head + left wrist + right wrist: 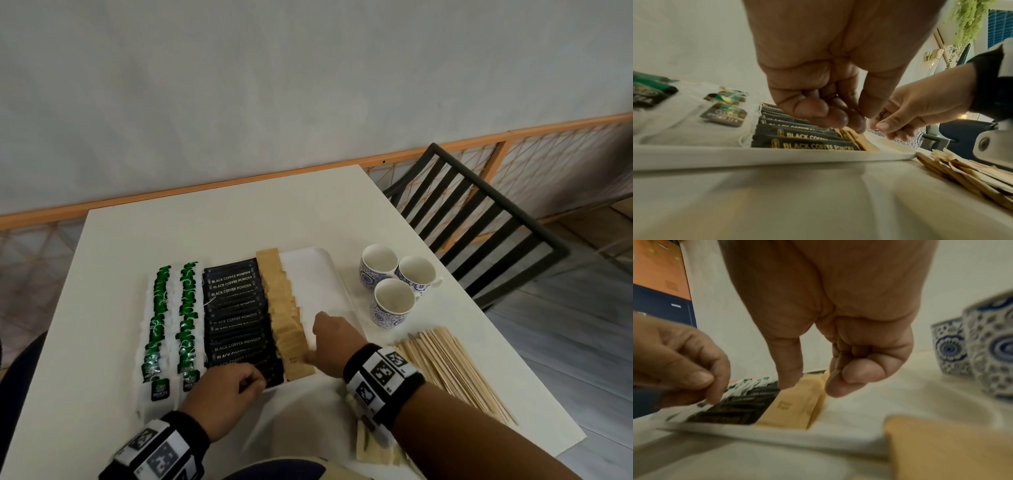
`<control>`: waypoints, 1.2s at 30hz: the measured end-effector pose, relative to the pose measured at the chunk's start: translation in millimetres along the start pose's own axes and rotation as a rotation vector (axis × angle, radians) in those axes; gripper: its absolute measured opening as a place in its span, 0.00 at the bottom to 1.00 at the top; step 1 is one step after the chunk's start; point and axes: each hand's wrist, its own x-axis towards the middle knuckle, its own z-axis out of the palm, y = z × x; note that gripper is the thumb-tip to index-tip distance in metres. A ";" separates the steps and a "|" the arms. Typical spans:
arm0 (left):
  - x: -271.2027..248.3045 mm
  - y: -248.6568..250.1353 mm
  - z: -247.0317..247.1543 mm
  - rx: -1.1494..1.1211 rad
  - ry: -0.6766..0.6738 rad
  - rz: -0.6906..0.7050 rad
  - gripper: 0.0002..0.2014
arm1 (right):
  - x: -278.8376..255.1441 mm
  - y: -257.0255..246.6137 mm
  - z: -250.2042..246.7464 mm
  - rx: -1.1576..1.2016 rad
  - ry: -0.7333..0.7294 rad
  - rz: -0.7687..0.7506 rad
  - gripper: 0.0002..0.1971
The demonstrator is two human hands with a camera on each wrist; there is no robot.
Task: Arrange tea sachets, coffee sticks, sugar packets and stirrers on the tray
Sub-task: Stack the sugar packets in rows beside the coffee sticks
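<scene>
On the white tray [322, 270], tea sachets [171, 318], coffee sticks [236, 318] and sugar packets [287, 318] are laid in overlapping rows, probably so that each kind stays visible. The near end of the sugar row is being squared up by the right hand [330, 339], fingers curled with nothing clearly gripped. The left hand [226, 394] is loosely clenched over the coffee sticks; any pinch cannot be told. Stirrers [455, 370] are left beside the tray, not yet placed.

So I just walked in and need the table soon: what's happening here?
A person is filling a white tray with rows: green tea sachets, black coffee sticks, brown sugar packets. The right hand touches the sugar row; the left hand works at the coffee row. Wooden stirrers lie on the table, outside the tray.
</scene>
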 end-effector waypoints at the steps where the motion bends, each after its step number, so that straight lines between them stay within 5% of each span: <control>1: -0.7 -1.4 -0.3 -0.006 0.002 -0.004 0.06 | -5.9 2.6 -7.7 -0.041 0.011 -0.043 0.24; 5: -3.2 -4.5 0.3 -0.022 0.006 -0.025 0.06 | -37.2 18.1 -24.2 -0.322 -0.165 -0.312 0.17; 9: -4.0 -2.7 3.1 -0.031 0.005 -0.040 0.07 | -59.1 41.4 -7.4 -0.646 -0.361 -0.502 0.23; 15: -4.5 0.9 4.9 -0.053 0.018 -0.044 0.07 | -68.7 57.9 9.8 -0.651 -0.223 -0.642 0.10; 26: -9.1 -2.8 5.0 -0.062 0.015 -0.043 0.08 | -52.5 40.6 12.4 -0.607 -0.260 -0.734 0.10; 36: -10.6 -3.7 4.9 -0.070 0.023 -0.038 0.08 | -48.0 41.6 21.3 -0.809 -0.225 -0.804 0.07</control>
